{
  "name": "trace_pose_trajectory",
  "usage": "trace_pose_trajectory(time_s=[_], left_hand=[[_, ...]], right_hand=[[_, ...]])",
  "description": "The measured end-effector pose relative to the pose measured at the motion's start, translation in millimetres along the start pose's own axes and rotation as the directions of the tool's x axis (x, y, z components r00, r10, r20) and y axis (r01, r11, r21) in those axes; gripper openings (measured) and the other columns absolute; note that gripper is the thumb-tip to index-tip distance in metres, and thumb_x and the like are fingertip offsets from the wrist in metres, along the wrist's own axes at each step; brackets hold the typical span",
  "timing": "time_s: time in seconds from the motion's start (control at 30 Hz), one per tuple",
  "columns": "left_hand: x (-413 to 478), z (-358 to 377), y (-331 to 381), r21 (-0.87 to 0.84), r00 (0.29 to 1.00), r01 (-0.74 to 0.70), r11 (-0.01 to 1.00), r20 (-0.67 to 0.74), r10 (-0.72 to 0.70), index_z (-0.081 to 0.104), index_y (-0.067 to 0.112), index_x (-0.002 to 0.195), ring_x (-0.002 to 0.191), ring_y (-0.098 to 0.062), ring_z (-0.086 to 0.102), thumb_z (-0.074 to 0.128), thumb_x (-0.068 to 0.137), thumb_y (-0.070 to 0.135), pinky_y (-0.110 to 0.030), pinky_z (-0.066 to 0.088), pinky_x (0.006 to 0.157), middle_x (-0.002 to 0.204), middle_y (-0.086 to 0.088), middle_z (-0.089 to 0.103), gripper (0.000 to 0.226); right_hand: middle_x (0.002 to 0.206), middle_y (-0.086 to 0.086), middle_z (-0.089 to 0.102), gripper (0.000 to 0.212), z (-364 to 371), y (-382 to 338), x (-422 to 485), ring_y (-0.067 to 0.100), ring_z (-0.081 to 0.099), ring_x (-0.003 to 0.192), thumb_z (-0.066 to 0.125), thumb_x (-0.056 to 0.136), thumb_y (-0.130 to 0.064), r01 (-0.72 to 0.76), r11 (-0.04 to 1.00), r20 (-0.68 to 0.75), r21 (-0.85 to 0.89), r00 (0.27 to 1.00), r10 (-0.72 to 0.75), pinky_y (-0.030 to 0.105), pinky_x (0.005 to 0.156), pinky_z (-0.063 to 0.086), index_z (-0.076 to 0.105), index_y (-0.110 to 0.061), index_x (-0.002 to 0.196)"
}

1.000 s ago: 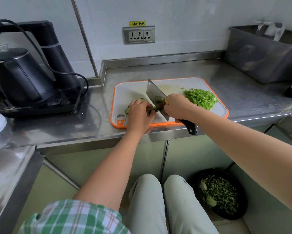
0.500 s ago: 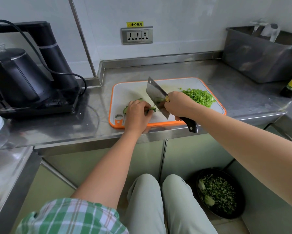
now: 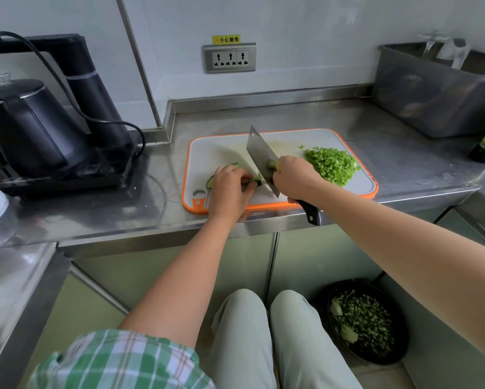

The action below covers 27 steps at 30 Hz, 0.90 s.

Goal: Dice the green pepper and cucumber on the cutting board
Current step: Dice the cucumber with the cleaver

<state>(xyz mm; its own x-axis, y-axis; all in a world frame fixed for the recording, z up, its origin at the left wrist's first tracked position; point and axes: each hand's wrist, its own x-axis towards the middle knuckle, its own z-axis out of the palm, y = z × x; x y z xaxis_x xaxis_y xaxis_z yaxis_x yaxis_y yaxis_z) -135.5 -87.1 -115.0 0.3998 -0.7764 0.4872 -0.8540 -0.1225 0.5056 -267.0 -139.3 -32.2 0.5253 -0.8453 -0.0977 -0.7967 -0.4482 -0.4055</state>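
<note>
Now — cleaver (image 3: 259, 157) at the cucumber (image 3: 209, 181).

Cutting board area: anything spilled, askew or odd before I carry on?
Nothing spilled or damaged. A few pepper bits lie just apart from the diced pile, still on the cutting board. Only oddity: a dark bowl of chopped greens sits down on the floor.

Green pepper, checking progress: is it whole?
No, the green pepper lies diced in a pile on the cutting board.
</note>
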Motion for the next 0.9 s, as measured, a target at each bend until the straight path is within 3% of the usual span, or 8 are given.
trace_pose_trajectory(time_s=[0.17, 0.37, 0.57, 0.77, 0.9], left_hand=[[2, 1, 1, 0.002, 1.0, 0.0, 1.0, -0.006, 0.0, 0.073, 0.014, 0.087, 0.091, -0.023, 0.052, 0.069, 0.083, 0.02, -0.025, 0.033, 0.075, 0.09, -0.003, 0.069, 0.007], [2, 3, -1, 0.003, 1.0, 0.012, 1.0, 0.001, -0.012, 0.072, 0.015, 0.085, 0.088, -0.025, 0.053, 0.068, 0.082, 0.021, -0.025, 0.032, 0.073, 0.087, -0.003, 0.069, 0.008], [2, 2, -2, 0.023, 1.0, 0.006, 1.0, 0.023, -0.006, 0.071, 0.016, 0.086, 0.088, -0.025, 0.051, 0.069, 0.08, 0.021, -0.027, 0.032, 0.073, 0.088, -0.003, 0.067, 0.008], [1, 1, -1, -0.008, 1.0, 0.003, 1.0, 0.022, -0.003, 0.072, 0.015, 0.087, 0.086, -0.024, 0.053, 0.066, 0.075, 0.014, -0.029, 0.038, 0.075, 0.084, -0.002, 0.067, 0.013], [2, 1, 0, -0.029, 1.0, 0.002, 1.0, 0.023, -0.001, 0.075, 0.016, 0.092, 0.09, -0.024, 0.055, 0.068, 0.079, 0.014, -0.026, 0.037, 0.077, 0.088, -0.002, 0.069, 0.015]], right_hand=[[0.061, 0.012, 0.052, 0.016, -10, 1, -5, 0.02, 0.055, 0.04, 0.039, 0.089, 0.0, 0.016, 1.0, 0.018, 0.025, 1.0, -0.017, 0.025, 0.039, 0.04, 0.041, -0.006, 0.075], [0.062, 0.009, 0.051, 0.01, -6, -8, -7, 0.015, 0.051, 0.034, 0.037, 0.086, 0.002, 0.022, 0.999, 0.065, -0.029, 0.998, -0.02, 0.019, 0.032, 0.037, 0.046, -0.002, 0.088], [0.059, 0.009, 0.05, 0.019, 4, -12, -1, 0.02, 0.052, 0.039, 0.039, 0.086, 0.001, -0.002, 1.0, 0.023, -0.02, 1.0, 0.003, 0.024, 0.039, 0.039, 0.037, -0.008, 0.07], [0.059, 0.011, 0.052, 0.013, 3, 1, 5, 0.012, 0.046, 0.022, 0.038, 0.088, 0.001, -0.046, 0.997, -0.008, 0.054, 0.999, 0.047, 0.023, 0.04, 0.038, 0.041, -0.005, 0.077], [0.061, 0.013, 0.052, 0.017, -9, 1, -1, 0.019, 0.053, 0.033, 0.037, 0.089, 0.0, -0.028, 0.997, 0.012, 0.071, 1.0, 0.027, 0.025, 0.041, 0.041, 0.038, -0.007, 0.073]])
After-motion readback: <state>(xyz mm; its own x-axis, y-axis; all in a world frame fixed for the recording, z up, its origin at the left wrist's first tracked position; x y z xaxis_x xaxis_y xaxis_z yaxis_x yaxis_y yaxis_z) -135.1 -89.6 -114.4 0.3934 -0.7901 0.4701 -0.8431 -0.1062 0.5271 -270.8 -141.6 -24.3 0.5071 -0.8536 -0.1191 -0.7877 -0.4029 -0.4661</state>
